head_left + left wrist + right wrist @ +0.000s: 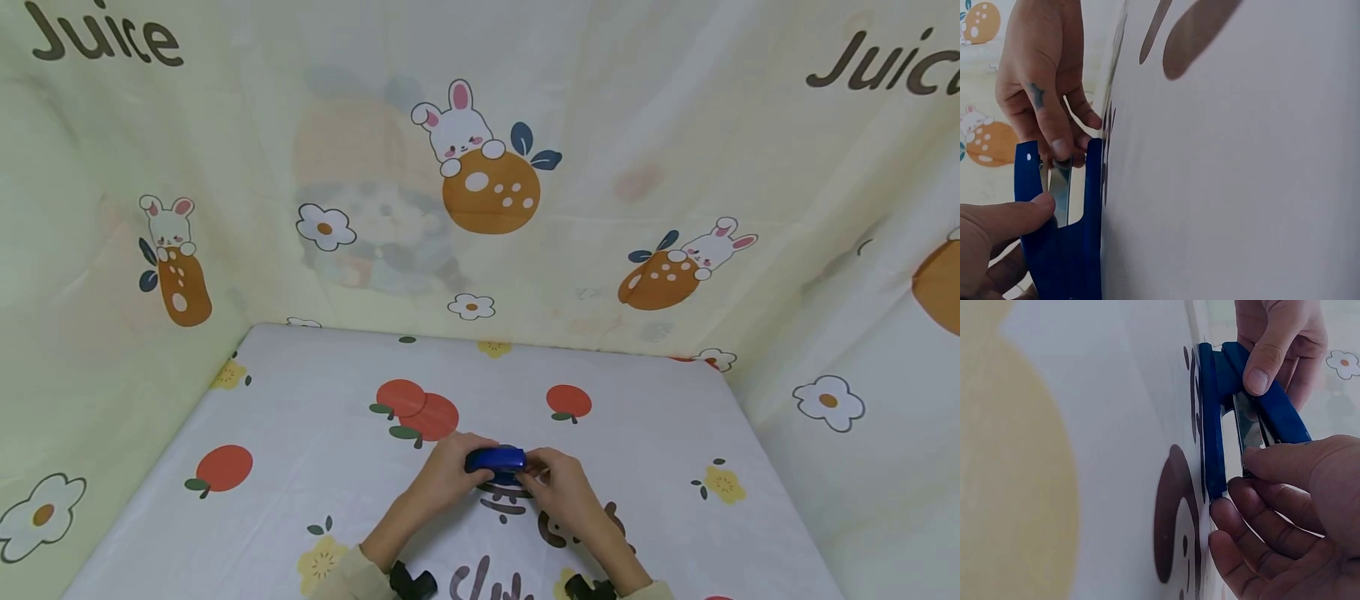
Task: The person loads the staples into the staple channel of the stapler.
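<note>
A blue stapler (497,458) stands on the table with its base on the cloth, between the two hands. My left hand (447,473) grips the stapler's blue top cover near the hinge end, thumb on the near side and fingers behind. In the right wrist view the top cover is raised away from the blue base (1212,431). The metal staple magazine (1249,428) shows between them. At the front end, my right hand (561,490) pinches the tip of that magazine between thumb and forefinger, its other fingers loosely curled by the base.
A white tablecloth (300,417) printed with red fruit and yellow flowers covers the table. Pale curtains (585,100) with rabbit prints stand along the back and both sides. Dark wrist mounts (412,581) show at the bottom edge.
</note>
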Available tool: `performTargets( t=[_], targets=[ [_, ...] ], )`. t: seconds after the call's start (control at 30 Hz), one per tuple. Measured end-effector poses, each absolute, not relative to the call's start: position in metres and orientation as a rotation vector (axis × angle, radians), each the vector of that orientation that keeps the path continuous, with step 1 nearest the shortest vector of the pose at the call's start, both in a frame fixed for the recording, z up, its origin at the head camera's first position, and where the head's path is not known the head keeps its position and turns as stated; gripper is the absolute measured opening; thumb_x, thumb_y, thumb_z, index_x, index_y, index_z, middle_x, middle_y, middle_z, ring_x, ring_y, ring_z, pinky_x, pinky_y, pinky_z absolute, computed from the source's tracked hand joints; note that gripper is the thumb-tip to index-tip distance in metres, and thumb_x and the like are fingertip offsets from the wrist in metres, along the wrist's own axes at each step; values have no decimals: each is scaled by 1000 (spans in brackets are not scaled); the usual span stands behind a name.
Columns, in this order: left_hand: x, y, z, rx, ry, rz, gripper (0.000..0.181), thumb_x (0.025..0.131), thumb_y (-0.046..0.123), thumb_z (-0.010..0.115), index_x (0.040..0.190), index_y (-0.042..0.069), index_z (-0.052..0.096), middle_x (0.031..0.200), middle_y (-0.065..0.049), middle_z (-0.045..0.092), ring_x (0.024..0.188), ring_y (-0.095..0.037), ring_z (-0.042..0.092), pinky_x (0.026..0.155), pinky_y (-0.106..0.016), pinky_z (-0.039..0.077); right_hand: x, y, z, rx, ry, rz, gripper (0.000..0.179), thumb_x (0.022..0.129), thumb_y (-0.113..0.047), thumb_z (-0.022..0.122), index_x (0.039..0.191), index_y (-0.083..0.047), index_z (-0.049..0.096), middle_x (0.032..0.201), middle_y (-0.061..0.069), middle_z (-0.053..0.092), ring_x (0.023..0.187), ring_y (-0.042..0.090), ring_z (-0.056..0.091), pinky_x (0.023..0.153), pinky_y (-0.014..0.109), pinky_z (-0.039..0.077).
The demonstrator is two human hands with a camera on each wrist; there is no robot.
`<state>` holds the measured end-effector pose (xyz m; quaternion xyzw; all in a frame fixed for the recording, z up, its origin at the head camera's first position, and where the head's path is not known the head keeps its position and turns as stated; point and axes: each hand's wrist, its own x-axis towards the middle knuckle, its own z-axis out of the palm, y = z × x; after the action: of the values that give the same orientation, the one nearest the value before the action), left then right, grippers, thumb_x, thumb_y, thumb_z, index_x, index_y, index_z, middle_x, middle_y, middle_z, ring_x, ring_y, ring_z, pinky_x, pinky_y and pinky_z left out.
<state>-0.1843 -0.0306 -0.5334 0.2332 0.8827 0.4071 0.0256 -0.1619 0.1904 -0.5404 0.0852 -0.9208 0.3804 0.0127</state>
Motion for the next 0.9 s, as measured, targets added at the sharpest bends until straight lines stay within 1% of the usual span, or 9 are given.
performTargets(
  t=[0.47,0.53,0.6,0.67,0.73,0.77,0.83,0.9],
  targets=[
    [-185,-31,-535,735,2732,1224,38,94,16,81,131,10,74,126,-8,77,122,-27,67,107,-49,57,-160,189,-539,262,-2869,1148,20,91,-6,82,110,-7,76,91,-3,74,86,9,65,81,32,61],
    [-184,-31,-534,736,2728,1232,41,94,16,81,133,9,72,129,-9,76,125,-28,65,107,-50,57,-160,190,-539,279,-2870,1137,22,91,-7,82,112,-7,75,92,-2,73,86,10,66,80,31,61],
    [-183,-33,-534,730,2729,1237,48,95,21,81,139,9,68,139,-11,71,131,-32,60,108,-54,56,-159,191,-537,303,-2884,1105,26,92,-10,82,116,-8,73,96,-1,73,89,10,65,81,31,60],
    [-182,-36,-532,708,2752,1224,58,96,30,79,149,11,60,153,-13,61,142,-40,51,112,-65,50,-158,193,-535,322,-2914,1057,35,92,-18,83,123,-8,70,102,1,72,93,12,64,84,33,60],
    [-181,-41,-532,673,2810,1166,69,98,42,74,158,17,50,166,-13,47,153,-47,37,117,-76,37,-158,197,-533,324,-2961,978,49,93,-29,83,133,-9,66,112,3,70,101,14,63,90,37,60],
    [-180,-45,-531,653,2852,1123,73,99,47,71,162,20,45,171,-13,40,157,-51,29,118,-80,30,-157,200,-532,320,-2983,940,57,92,-36,83,138,-9,63,118,5,70,107,17,63,95,40,60],
    [-178,-52,-530,610,2937,1041,77,99,54,67,165,24,40,175,-12,30,161,-55,17,118,-87,15,-156,206,-531,310,-3015,870,71,92,-48,81,147,-10,56,133,8,66,122,24,62,106,49,56],
    [-175,-61,-528,559,3017,956,78,99,57,64,165,26,37,177,-11,25,162,-56,8,119,-88,5,-156,212,-531,315,-3023,792,83,91,-57,77,154,-10,51,148,13,60,137,32,57,114,58,50]
  ],
)
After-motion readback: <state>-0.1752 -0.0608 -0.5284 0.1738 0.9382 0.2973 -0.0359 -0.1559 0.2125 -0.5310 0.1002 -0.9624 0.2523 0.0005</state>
